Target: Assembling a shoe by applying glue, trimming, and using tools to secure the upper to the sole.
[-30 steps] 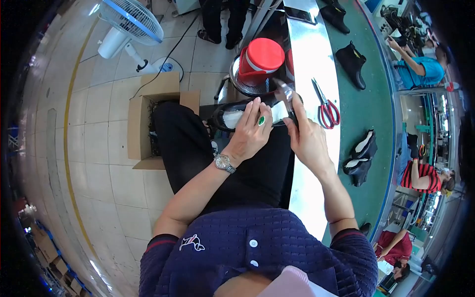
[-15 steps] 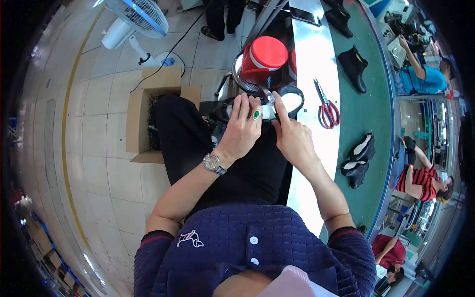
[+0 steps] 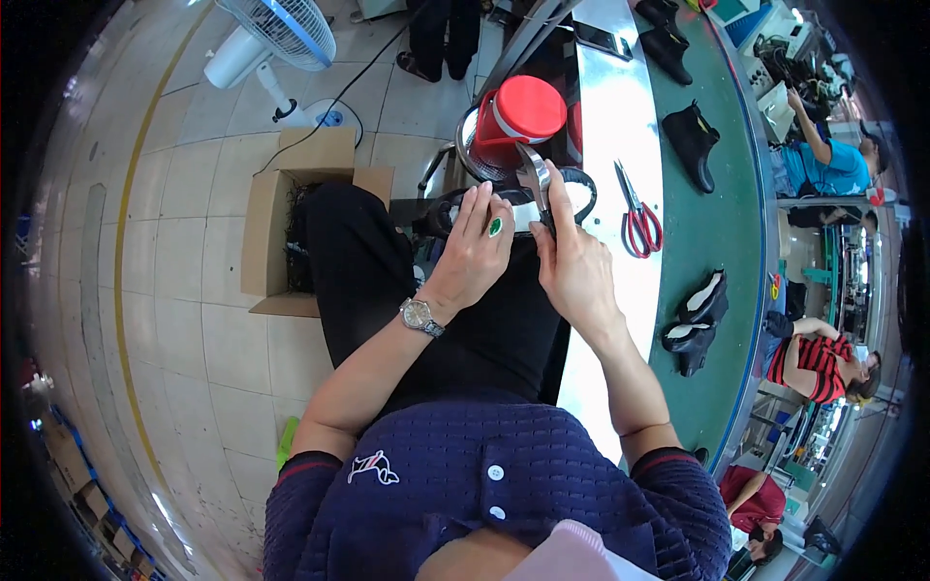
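Observation:
A black shoe (image 3: 438, 215) with a white inside lies across my lap, beside the bench edge. My left hand (image 3: 472, 247), wearing a green-stoned ring, grips its left part, fingers bent over the top. In my right hand (image 3: 578, 276) is a metal hand tool (image 3: 536, 172) with a curved silver head, like pincers. That tool stands over the shoe, its head pointing away from me, and my index finger lies along its side. My fingers hide part of the handle and the middle of the shoe.
Red-handled scissors (image 3: 640, 228) and a phone (image 3: 603, 39) lie on the metal bench. Beyond, black shoes (image 3: 691, 145) rest on a green belt (image 3: 693, 416). A red-lidded jug (image 3: 531, 108) stands ahead, an open carton (image 3: 266, 232) and a fan (image 3: 281, 34) at left. People sit at far right.
The tool in my right hand has tilted up and its curved head now shows above the shoe. My left hand stays on the shoe.

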A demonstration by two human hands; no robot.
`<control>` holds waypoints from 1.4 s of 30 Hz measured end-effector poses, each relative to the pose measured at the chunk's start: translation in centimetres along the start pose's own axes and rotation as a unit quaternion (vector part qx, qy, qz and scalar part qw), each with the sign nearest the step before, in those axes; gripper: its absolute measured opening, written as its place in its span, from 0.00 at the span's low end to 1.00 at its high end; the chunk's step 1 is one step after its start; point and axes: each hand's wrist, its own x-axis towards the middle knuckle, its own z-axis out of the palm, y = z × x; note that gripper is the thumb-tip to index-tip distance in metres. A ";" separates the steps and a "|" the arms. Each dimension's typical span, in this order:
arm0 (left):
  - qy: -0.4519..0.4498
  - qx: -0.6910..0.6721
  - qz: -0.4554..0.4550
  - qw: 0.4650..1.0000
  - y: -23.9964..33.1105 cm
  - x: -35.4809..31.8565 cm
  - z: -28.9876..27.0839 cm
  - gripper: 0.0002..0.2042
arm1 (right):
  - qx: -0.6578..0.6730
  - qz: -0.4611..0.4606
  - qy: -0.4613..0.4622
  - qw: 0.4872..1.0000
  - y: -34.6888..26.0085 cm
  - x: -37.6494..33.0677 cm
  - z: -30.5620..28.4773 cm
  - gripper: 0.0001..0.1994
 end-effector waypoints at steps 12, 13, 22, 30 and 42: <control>-0.085 -0.064 -0.118 0.987 -1.7 0.6 -3.8 0.33 | -0.072 -0.007 -0.065 0.995 0.8 0.6 2.4 0.34; -0.086 -0.063 -0.119 0.987 -1.9 0.4 -3.8 0.33 | -0.071 -0.008 -0.066 0.995 0.6 0.9 2.0 0.34; -0.038 -0.162 -0.152 0.974 -2.5 0.5 -4.4 0.34 | -0.051 -0.010 -0.103 0.993 -0.6 1.3 2.0 0.35; -0.043 -0.199 -0.171 0.964 -2.8 0.5 -4.2 0.36 | -0.007 0.008 -0.068 0.998 -1.0 0.9 2.8 0.33; -0.113 -0.316 -0.237 0.912 -3.4 -3.8 -7.5 0.53 | -0.002 0.085 -0.189 0.978 2.1 0.3 -2.9 0.27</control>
